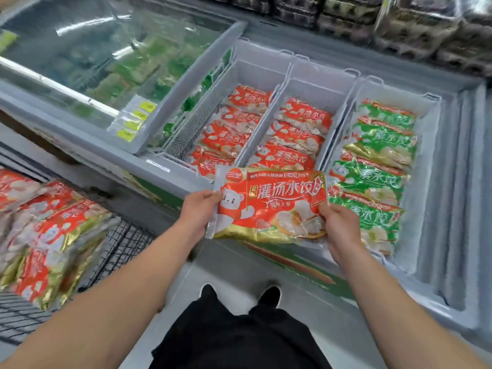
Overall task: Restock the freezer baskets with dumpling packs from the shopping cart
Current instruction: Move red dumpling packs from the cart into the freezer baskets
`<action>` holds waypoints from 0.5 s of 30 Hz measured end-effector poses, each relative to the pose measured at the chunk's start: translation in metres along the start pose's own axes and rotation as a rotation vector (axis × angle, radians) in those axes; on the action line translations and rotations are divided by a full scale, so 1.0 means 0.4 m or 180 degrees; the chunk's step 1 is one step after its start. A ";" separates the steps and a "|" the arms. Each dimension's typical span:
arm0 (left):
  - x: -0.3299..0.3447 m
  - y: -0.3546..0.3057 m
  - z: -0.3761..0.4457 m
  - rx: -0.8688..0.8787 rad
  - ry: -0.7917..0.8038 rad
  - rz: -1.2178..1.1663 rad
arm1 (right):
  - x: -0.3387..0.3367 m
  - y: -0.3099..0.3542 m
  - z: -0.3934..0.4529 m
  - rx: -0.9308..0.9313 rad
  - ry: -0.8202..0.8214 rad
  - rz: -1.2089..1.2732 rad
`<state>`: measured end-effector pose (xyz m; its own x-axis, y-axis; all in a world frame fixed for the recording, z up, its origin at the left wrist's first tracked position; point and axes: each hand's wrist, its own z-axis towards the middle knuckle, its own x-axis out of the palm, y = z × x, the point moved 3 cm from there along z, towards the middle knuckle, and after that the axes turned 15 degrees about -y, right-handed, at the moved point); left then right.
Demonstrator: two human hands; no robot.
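From the head camera, a red and gold plastic dumpling pack (270, 206) is held flat over the near rim of the grey chest freezer (452, 235), in front of the middle white mesh basket (316, 89). The left hand (201, 209) pinches its left edge, fingers curled behind; the right hand (339, 225) grips its right edge, thumb on top. Red packs fill two baskets, green packs (378, 166) the right one. More red packs (45, 235) lie in the black wire shopping cart (125, 243) at left.
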<state>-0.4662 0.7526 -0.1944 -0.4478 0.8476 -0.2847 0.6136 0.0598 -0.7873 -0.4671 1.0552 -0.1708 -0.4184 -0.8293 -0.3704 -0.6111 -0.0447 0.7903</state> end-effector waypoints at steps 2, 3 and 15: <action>0.057 -0.018 0.012 0.0046 0.0046 0.0183 | -0.024 -0.005 0.039 0.0017 -0.0101 0.0008; 0.084 -0.031 0.017 0.0074 0.0057 0.0243 | -0.032 -0.006 0.059 0.0030 -0.0132 0.0024; 0.365 -0.244 0.233 0.0247 0.0308 0.1137 | 0.107 0.103 0.312 0.0135 -0.0414 -0.0289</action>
<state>-0.6522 0.8215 -0.2100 -0.1489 0.8539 -0.4987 0.6672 -0.2855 -0.6880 -0.5941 1.0871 -0.2149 -0.4420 -0.7436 -0.5016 -0.6770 -0.0903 0.7304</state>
